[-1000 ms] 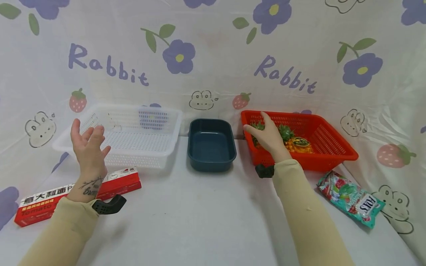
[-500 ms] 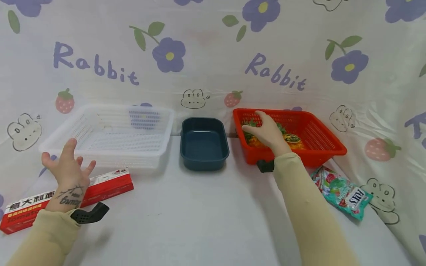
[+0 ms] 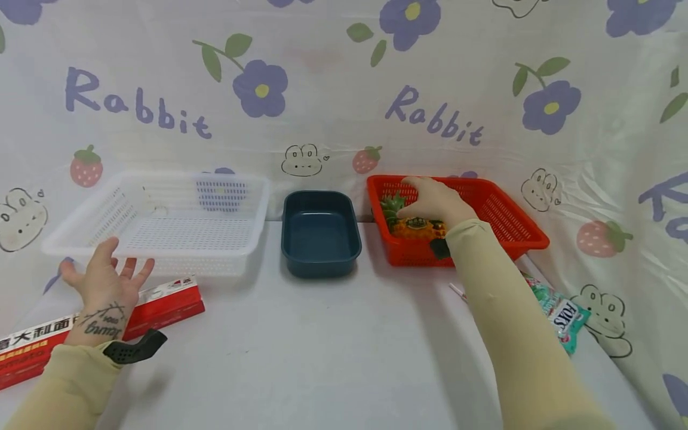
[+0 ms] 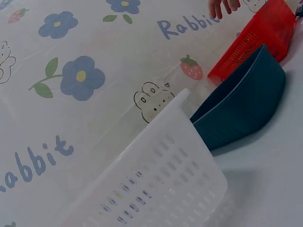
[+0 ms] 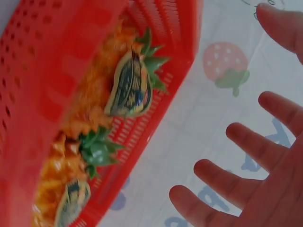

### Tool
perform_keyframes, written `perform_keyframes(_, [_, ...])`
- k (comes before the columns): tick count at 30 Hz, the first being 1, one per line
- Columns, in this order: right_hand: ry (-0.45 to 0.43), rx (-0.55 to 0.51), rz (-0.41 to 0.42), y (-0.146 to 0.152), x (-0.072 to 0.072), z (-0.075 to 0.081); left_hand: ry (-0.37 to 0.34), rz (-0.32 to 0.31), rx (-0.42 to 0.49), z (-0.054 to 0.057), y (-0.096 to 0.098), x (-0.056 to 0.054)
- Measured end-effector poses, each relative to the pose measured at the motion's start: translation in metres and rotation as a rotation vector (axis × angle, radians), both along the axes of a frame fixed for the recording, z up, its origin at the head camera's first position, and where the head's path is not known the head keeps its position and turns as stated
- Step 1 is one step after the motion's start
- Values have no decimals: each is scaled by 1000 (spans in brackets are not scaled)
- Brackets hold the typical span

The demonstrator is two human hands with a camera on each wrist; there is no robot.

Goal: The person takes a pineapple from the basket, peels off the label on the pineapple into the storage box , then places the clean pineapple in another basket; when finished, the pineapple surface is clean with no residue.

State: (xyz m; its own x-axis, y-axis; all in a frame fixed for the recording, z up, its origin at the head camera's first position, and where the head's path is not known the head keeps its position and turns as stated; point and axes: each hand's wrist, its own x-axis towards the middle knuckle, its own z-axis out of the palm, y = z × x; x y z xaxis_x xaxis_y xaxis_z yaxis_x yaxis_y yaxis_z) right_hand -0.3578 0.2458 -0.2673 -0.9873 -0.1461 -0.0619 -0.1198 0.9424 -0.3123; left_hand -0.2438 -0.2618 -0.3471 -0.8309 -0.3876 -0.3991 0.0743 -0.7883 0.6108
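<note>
**Hovering above two pineapples (image 5: 97, 71) with bare, spread fingers**

The person's right hand (image 3: 438, 202) hangs over the red basket (image 3: 411, 255), and the step in hand looks like the approach before a grasp. In the right wrist view its fingers stand apart from one another, the thumb well away from them, and nothing is held. The pineapples lie side by side inside that basket, green crowns pointing the same way and a label on each. The fingers appear clear of both, though in the head view the hand covers part of the contents, so which fruit is meant cannot be told.

The left hand (image 3: 104, 286) is also spread and holds nothing. It is poised by the pasta box (image 3: 166, 307), in front of the white basket (image 3: 209, 264); whether it touches the box cannot be told. The blue tub (image 3: 321, 267) stands between the two baskets, and a candy bag (image 3: 564, 316) lies on the table (image 3: 301, 358) beyond the right forearm.

The next move probably calls for lowering the right hand, setting thumb and fingers on either side of one fruit's body, and closing gently. The neighbouring fruit and the basket wall leave little room, so a careless grip might drag both.
</note>
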Motion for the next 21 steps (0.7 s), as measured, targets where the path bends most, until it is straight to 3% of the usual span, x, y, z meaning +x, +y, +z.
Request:
perform_keyframes(6, [-52, 35, 12, -1, -8, 0, 104, -1, 92, -4, -3, -1])
perform_keyframes(11, [-83, 52, 43, -3, -15, -3, 135, 17, 144, -7, -2, -4])
perform_keyframes(21, [-197, 51, 53, -2, -22, -12, 106, 46, 145, -12, 7, -14])
